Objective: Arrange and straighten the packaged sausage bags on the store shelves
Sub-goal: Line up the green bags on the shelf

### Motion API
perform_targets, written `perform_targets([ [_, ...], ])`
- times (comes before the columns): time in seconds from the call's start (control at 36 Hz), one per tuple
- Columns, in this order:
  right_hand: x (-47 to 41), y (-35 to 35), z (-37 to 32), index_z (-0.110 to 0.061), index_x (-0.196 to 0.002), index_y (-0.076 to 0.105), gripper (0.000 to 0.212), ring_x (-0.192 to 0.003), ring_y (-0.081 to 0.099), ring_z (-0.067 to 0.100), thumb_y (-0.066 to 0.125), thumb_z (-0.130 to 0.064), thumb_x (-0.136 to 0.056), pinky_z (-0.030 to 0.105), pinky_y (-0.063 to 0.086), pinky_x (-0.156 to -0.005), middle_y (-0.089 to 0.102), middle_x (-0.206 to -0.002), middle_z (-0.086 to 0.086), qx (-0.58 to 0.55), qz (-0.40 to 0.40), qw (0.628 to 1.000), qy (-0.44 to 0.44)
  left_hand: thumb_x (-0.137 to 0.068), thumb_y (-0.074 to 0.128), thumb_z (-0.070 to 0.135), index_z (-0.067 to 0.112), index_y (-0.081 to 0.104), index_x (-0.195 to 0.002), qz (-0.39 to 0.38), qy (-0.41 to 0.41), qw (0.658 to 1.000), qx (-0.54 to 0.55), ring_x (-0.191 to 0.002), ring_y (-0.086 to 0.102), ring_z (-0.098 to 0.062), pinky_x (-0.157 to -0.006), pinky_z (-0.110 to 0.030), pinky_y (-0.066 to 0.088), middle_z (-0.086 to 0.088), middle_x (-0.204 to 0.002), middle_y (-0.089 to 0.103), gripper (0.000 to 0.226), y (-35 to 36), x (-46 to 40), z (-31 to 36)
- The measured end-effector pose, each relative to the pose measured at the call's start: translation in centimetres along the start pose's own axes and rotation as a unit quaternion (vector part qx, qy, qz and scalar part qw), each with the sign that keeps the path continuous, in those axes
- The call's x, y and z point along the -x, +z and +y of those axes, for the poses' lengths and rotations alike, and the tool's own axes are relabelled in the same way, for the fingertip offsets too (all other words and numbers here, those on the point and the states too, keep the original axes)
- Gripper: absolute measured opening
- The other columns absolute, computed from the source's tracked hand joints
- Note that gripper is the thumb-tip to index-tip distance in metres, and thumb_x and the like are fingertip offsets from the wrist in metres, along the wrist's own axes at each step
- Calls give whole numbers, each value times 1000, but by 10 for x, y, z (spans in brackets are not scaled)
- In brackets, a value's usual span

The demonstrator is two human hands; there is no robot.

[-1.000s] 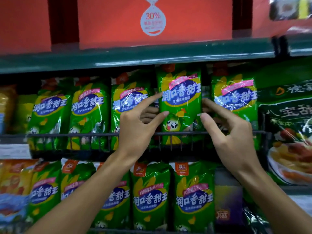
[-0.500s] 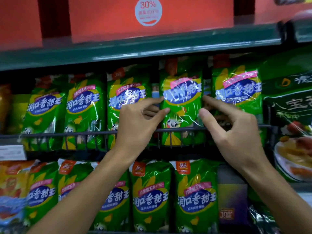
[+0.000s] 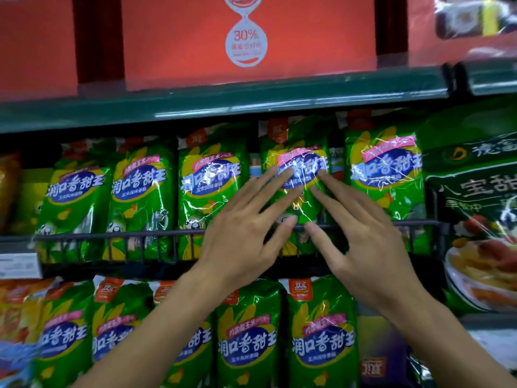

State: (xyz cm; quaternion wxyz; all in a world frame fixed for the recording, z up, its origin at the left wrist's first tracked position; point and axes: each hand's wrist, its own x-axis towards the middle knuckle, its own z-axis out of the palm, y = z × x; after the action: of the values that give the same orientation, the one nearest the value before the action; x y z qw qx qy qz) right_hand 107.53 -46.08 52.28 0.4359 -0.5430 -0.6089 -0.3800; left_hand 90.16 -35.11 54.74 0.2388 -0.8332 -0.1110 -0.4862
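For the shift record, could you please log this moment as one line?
left hand: open, fingers on green sausage bag | right hand: open, same bag | bag: behind wire rail

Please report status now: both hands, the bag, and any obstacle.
Left hand and right hand open, flat fingers on the middle green sausage bag. Bag upright behind wire rail. Nothing in the way.

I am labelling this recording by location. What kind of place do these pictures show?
Most likely a grocery store aisle. Rows of identical green sausage bags stand behind a wire shelf rail, a red sign above reads 30%, and a white shelf label sits at left.
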Motion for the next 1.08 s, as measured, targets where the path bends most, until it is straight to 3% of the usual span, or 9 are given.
perform_targets([
  [0.17,-11,-26,4,-25,-151,49,59,-150,30,8,59,-47,-98,26,22,-124,36,-162,-15,-84,-80,993,28,-106,47,43,28,53,-151,-15,-42,998,39,-156,24,-9,-127,-38,27,10,-164,38,48,-8,-6,7],
  [0.28,-12,-56,14,-16,-145,57,53,-143,39,10,70,-30,-96,15,23,-118,50,-152,-6,-76,-10,995,59,-102,57,31,18,67,-136,14,-37,998,56,-146,42,-19,-120,-43,36,1,-149,55,38,-12,-9,12],
  [0.36,-7,-75,26,-13,-141,59,49,-141,42,12,70,-24,-95,17,26,-117,55,-147,-2,-49,29,995,85,-100,58,26,12,70,-130,31,-28,996,79,-139,49,-21,-118,-38,39,-3,-139,62,35,-11,-14,22],
  [0.5,-2,-93,43,-10,-138,61,49,-133,51,21,70,-30,-94,24,34,-113,55,-142,6,-1,27,990,135,-101,56,28,12,68,-135,-3,5,996,87,-144,42,-19,-121,-25,28,-2,-141,60,39,-8,-35,44],
  [0.58,-5,-99,47,-10,-142,58,59,-129,54,23,70,-38,-92,23,35,-108,55,-142,7,17,-9,986,166,-102,54,31,12,64,-139,-28,-10,996,80,-144,41,-21,-120,-35,35,-1,-140,62,43,-4,-47,51],
  [0.69,-10,-102,49,-11,-141,59,61,-128,56,25,73,-40,-90,29,38,-106,60,-141,7,39,-22,984,175,-104,55,36,15,52,-151,-76,-36,994,65,-152,22,-20,-116,-45,40,4,-151,54,51,3,-56,57],
  [0.86,-16,-95,56,-11,-144,57,68,-122,55,35,77,-42,-87,38,43,-99,67,-128,14,64,-20,979,190,-106,47,42,14,24,-163,-128,-35,988,77,-158,-9,-14,-128,-46,20,-1,-165,36,68,10,-56,66],
  [0.94,-13,-88,60,-10,-144,56,67,-120,53,35,78,-37,-87,36,41,-97,68,-123,16,52,2,983,178,-107,43,46,21,16,-165,-156,-20,984,85,-156,-20,-10,-130,-49,9,-2,-171,24,69,12,-55,65],
  [1.08,-3,-86,73,-23,-149,53,60,-129,51,24,73,-26,-93,25,36,-106,60,-135,13,-12,20,985,171,-101,32,58,29,12,-166,-160,-11,983,91,-154,-29,-7,-130,-44,-2,-1,-174,12,74,16,-51,63],
])
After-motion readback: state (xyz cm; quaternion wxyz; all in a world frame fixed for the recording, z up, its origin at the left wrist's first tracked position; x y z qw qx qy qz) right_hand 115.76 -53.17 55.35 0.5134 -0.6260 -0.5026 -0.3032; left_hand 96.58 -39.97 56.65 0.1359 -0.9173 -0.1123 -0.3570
